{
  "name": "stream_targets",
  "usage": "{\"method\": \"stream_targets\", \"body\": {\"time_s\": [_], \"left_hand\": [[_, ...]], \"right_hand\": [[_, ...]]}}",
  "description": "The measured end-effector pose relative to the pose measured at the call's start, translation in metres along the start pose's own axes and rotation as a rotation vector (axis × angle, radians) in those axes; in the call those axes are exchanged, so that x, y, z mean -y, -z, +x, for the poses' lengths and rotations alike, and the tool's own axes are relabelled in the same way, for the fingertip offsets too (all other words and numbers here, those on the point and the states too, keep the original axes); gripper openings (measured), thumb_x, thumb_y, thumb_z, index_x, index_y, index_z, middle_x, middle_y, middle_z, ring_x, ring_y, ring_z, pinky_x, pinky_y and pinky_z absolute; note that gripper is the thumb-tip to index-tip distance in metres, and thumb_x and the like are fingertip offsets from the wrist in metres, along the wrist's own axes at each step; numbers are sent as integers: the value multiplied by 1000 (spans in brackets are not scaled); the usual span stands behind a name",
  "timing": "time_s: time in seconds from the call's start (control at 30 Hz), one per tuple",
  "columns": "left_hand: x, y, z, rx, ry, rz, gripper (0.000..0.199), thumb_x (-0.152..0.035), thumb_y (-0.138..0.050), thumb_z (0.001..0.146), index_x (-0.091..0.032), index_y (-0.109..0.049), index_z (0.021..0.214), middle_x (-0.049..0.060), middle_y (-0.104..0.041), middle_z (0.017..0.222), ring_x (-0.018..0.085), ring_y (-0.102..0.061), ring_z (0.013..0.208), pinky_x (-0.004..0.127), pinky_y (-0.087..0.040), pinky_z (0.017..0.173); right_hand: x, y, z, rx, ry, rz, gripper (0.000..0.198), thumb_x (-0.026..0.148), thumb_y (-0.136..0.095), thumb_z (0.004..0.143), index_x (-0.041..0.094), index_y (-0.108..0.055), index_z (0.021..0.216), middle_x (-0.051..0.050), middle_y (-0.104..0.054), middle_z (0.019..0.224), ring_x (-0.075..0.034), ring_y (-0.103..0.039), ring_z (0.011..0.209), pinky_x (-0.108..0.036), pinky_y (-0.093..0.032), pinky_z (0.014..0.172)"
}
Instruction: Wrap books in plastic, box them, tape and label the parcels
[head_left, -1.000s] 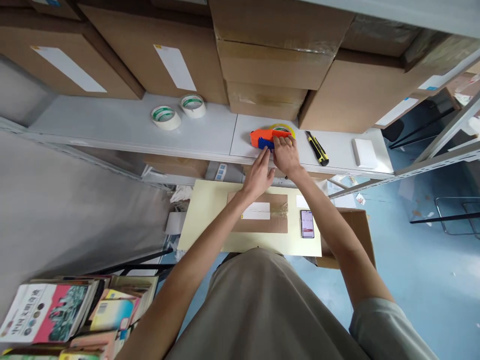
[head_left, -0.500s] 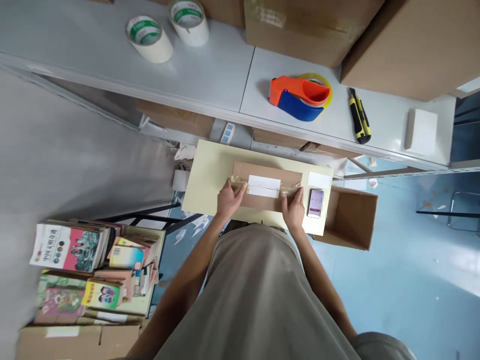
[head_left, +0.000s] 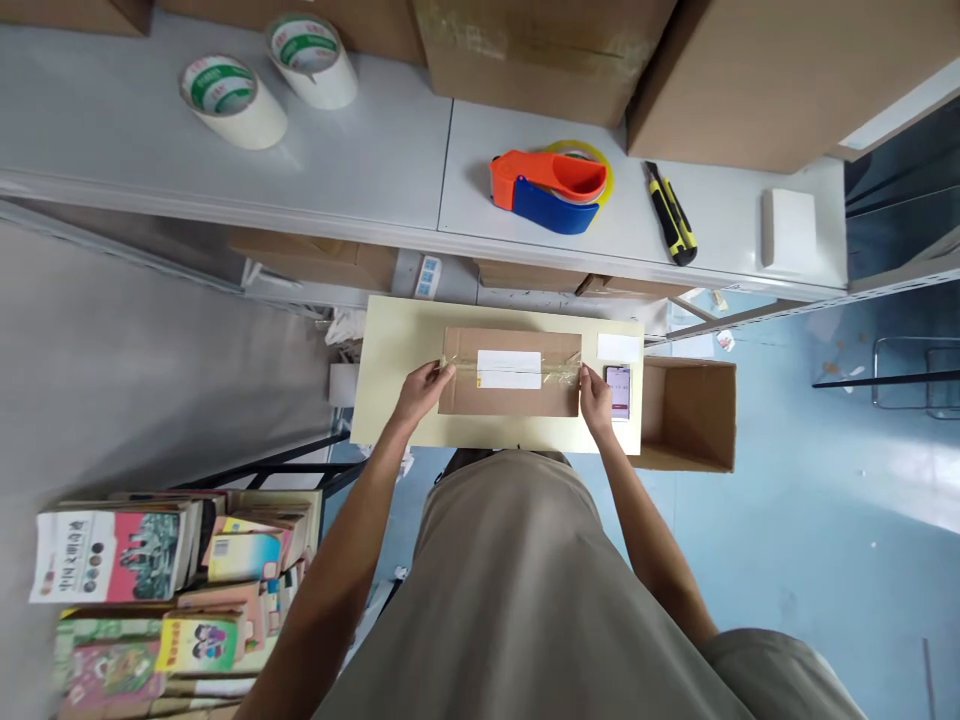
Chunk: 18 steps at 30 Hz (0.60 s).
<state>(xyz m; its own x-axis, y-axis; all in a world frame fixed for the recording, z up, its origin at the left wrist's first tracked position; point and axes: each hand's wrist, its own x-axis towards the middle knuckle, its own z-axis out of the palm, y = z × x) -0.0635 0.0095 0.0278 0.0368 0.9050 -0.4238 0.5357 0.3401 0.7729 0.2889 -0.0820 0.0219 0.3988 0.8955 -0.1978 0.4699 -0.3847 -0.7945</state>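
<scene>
A flat cardboard box [head_left: 457, 398] lies on a pale yellow tabletop [head_left: 401, 330], with clear tape across its middle and a white label [head_left: 508, 369] on top. My left hand [head_left: 421, 390] grips the box's left end, thumb on the top near the tape and fingers at the edge. At the opposite end, my right hand [head_left: 595, 398] is closed on the right edge, its fingers partly hidden. Just right of that hand lies a phone [head_left: 619, 392] with a lit screen. A white slip of paper [head_left: 619, 347] is above the phone.
On the grey shelf [head_left: 390, 170] ahead are tape rolls [head_left: 247, 115], an orange and blue tape dispenser [head_left: 551, 190], a utility knife [head_left: 670, 215] and a white square block [head_left: 787, 228]. An open carton [head_left: 694, 415] stands right. Stacked books [head_left: 142, 555] are at lower left.
Both hands have moved outward from the box's top to its two ends. The view has shifted, so the shelf items appear further left.
</scene>
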Motion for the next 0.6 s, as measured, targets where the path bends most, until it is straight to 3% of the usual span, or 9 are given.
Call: {"method": "stream_targets", "body": {"time_s": [0.13, 0.3, 0.47, 0.6], "left_hand": [[0, -4, -4, -42, -6, -87, 44, -64, -70, 86, -21, -74, 93, 5, -80, 94, 24, -75, 96, 28, -55, 84], [-7, -3, -11, -62, -60, -93, 47, -62, -73, 87, -19, -81, 105, 8, -84, 108, 28, -79, 100, 33, -61, 88], [-9, -5, -16, -80, -188, -163, 56, -61, -74, 90, -21, -80, 128, 9, -80, 135, 26, -79, 112, 36, -64, 100], [15, -19, -23, -112, -166, -186, 60, -65, -81, 81, -19, -81, 119, 12, -79, 132, 25, -79, 100, 40, -66, 101]], "right_hand": [[-9, 3, -4, -46, -38, 91, 77, 82, -58, 99, 15, -78, 130, -22, -78, 128, -31, -77, 108, -42, -66, 89], [-9, 13, -9, -27, -19, 116, 70, 83, -66, 94, 17, -84, 113, -19, -80, 118, -32, -78, 104, -46, -67, 93], [-15, 29, -23, -75, 39, 120, 52, 68, -76, 96, 21, -87, 112, -14, -81, 117, -30, -78, 105, -47, -67, 96], [-35, 29, -45, -75, 40, 107, 47, 66, -73, 97, 22, -87, 108, -12, -82, 113, -29, -79, 96, -48, -69, 92]]}}
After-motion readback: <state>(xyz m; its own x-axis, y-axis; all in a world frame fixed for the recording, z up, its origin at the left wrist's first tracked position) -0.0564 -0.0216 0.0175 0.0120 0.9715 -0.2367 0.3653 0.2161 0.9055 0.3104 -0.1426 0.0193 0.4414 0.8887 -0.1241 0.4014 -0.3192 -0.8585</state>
